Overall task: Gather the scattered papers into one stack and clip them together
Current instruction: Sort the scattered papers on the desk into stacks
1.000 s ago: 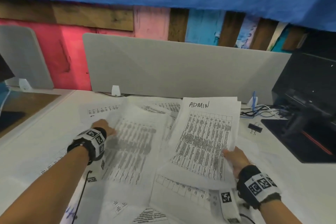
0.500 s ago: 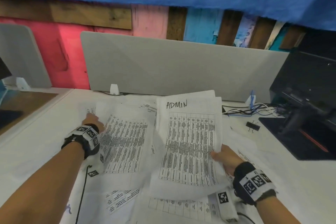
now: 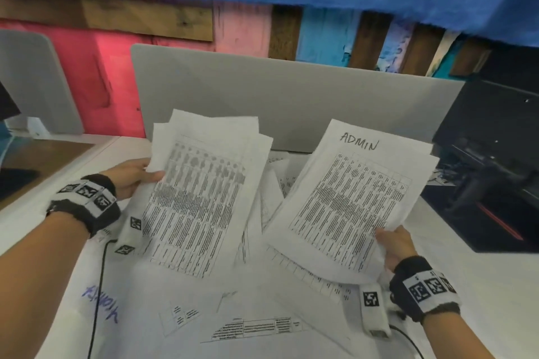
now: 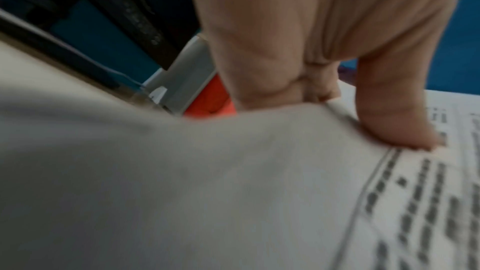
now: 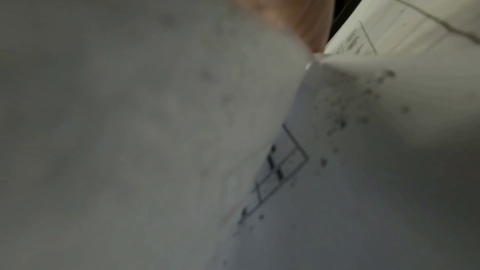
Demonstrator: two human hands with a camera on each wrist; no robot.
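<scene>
My left hand (image 3: 137, 176) pinches the left edge of a bundle of printed sheets (image 3: 201, 198), lifted and tilted above the desk. In the left wrist view its thumb (image 4: 394, 114) presses on that bundle's top page (image 4: 285, 192). My right hand (image 3: 393, 245) grips the lower right corner of a second bundle (image 3: 350, 201) headed "ADMIN", also lifted. The right wrist view is filled with blurred paper (image 5: 350, 151). More loose sheets (image 3: 256, 326) lie flat on the white desk (image 3: 478, 285) below both bundles. No clip is in view; the raised ADMIN bundle covers the spot beside the cables.
A grey divider panel (image 3: 291, 99) stands behind the papers. A black printer-like machine (image 3: 495, 172) sits at the right on a dark mat. A thin black cable (image 3: 97, 300) runs from my left wristband down the desk. Another grey panel (image 3: 35, 81) stands far left.
Both hands have lifted their bundles off the desk. The left bundle rose and tilted up; the ADMIN bundle swung to the right and up, apart from the left one.
</scene>
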